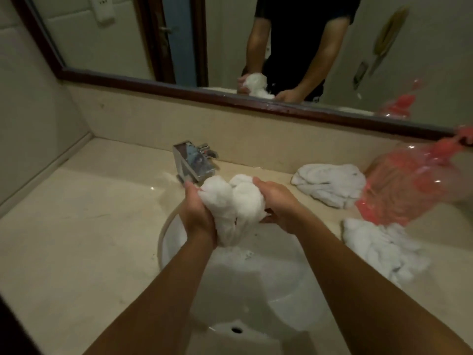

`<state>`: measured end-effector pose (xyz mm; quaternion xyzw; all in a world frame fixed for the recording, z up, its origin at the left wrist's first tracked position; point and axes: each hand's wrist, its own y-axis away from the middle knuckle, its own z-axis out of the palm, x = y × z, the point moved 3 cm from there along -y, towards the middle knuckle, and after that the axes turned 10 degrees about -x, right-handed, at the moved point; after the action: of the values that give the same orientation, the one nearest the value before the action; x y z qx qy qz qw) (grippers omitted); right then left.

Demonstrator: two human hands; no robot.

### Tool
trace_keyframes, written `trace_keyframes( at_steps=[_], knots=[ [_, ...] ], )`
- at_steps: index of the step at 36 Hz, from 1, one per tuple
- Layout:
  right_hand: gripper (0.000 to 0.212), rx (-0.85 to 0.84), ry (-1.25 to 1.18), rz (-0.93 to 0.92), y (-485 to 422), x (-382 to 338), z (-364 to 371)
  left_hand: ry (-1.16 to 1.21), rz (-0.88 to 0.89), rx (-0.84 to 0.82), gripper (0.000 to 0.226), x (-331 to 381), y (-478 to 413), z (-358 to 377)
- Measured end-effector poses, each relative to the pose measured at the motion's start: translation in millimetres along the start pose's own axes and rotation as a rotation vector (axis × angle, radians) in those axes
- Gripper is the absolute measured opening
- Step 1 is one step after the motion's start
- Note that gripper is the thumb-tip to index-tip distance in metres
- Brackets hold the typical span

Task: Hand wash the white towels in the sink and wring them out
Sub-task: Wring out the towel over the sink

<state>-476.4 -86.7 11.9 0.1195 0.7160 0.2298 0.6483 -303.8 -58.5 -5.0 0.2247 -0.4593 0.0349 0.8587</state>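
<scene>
1. Both hands are clamped on one white towel (230, 201): the left hand (197, 216) grips its left side and lower tail, and the right hand (279, 206) grips its right side, with fingers curled into the cloth. The towel is bunched in a thick lump between them, above the sink (268, 285) and just in front of the tap (194, 162).
2. I judge this as the wringing or scrubbing step. The cloth looks heavy and wet, so it could slip from the hands and drop into the sink if the grip loosens during a twist.
3. On the desk (76, 239) at the right, a nearer towel (378, 247) lies close to the right forearm. A wide move of that arm could drag it toward the edge.
4. Farther back lies a second loose towel (330, 184), touching a pink bag (399, 190). Water squeezed out too far to the right could wet these two again.
5. Behind all, the mirror (204, 34) shows the same two-handed hold.
</scene>
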Motion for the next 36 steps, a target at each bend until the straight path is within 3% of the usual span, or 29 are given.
trace_keyframes(
  at_steps=[4,11,14,17,23,30,34,36],
  knots=[
    [0.024,0.112,0.022,-0.250,47.2,-43.3,-37.9,-0.214,0.117,-0.092,0.042,44.5,29.6,47.9],
    [0.021,0.267,0.025,-0.623,118.6,-147.9,-66.8,-0.727,0.336,-0.297,0.046,116.1,73.8,121.3],
    [0.020,0.299,0.047,-0.718,142.1,-189.9,-66.3,-0.730,0.353,-0.330,0.048,134.5,88.5,146.6],
    [0.017,0.336,0.008,-0.779,159.8,-223.6,-68.1,-0.728,0.259,-0.383,0.058,150.0,101.4,162.9],
    [0.009,0.364,-0.053,-0.760,173.0,-267.5,-73.6,-0.809,0.087,-0.479,0.071,180.2,115.7,188.0],
    [0.018,0.229,-0.303,-0.750,186.7,-317.7,-67.4,-0.746,0.359,-0.548,0.103,213.0,122.6,237.2],
    [0.015,0.177,-0.411,-0.769,194.7,-342.9,-66.1,-0.600,0.376,-0.557,0.078,233.5,128.6,266.0],
    [0.014,0.201,-0.405,-0.790,202.4,-354.6,-72.7,-0.556,0.442,-0.576,0.077,244.9,130.2,278.2]
  ],
)
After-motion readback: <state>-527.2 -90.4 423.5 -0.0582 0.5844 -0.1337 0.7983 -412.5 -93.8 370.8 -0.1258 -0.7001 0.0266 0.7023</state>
